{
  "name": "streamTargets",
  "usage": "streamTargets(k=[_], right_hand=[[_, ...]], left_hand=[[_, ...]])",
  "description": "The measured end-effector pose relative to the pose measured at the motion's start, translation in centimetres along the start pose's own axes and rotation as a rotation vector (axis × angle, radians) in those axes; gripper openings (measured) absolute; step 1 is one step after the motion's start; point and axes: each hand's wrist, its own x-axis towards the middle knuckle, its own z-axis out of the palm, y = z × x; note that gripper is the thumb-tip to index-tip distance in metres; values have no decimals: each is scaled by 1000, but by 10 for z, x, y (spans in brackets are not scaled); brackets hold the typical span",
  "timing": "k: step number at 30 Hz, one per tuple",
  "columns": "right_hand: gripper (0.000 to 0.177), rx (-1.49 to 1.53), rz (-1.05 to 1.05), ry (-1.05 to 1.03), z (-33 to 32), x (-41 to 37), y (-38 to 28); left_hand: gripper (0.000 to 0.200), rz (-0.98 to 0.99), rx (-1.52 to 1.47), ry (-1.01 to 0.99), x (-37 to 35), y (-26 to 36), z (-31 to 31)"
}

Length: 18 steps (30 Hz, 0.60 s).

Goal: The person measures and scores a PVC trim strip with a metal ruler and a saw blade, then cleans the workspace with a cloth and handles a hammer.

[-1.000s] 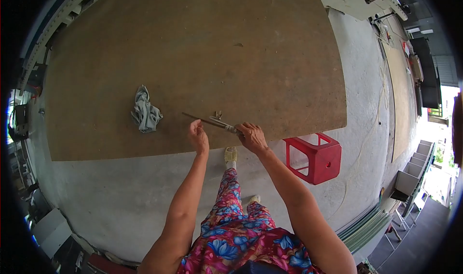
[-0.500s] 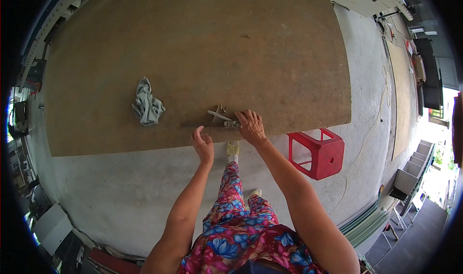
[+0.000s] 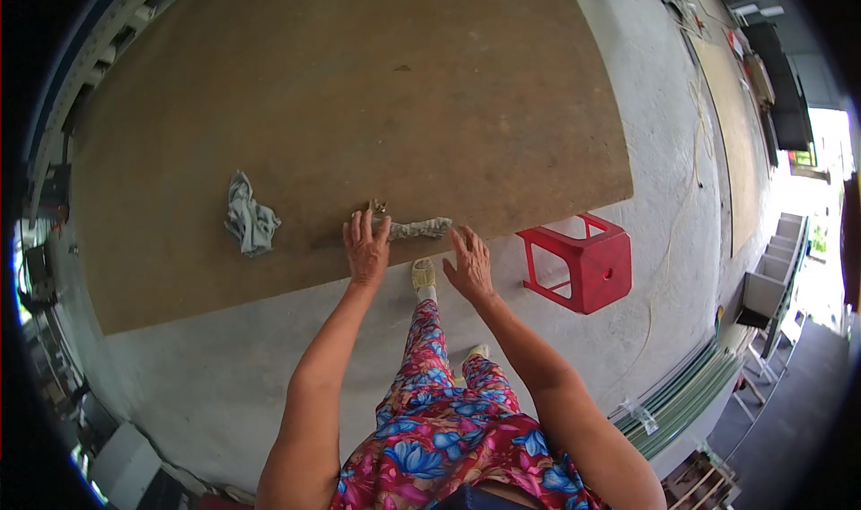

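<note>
A narrow, crumpled grey-white strip (image 3: 421,229), perhaps cloth, lies along the near edge of the brown tabletop (image 3: 502,106). My left hand (image 3: 368,250) rests palm down over the strip's left end, fingers stretched out, hiding that end. Just off the strip's right end, my right hand (image 3: 470,264) hovers by the table edge with its fingers apart and nothing in them. Small brass-coloured pieces (image 3: 378,208) sit just beyond my left fingertips. A crumpled grey cloth (image 3: 251,216) lies farther left.
A red plastic stool (image 3: 601,268) stands on the concrete floor right of the table's near corner. Pale cord (image 3: 668,241) runs along the floor at the right. Long green strips (image 3: 673,416) lie bundled at the lower right.
My left hand has moved forward onto the strip. My right hand has let go of the strip and drawn back; the strip now lies stretched out. The view has turned slightly.
</note>
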Motion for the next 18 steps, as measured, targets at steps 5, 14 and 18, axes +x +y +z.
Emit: streamTargets(k=[5,14,18], right_hand=[[62,4,107,5,-8,-61,50],[58,26,428,-5,-26,-157,106],[55,89,557,13,-25,-191,114]], left_hand=[[38,-72,3,-21,14,6,-9],[51,-34,171,-91,17,15,-1],[61,-88,181,-101,12,32,-8]])
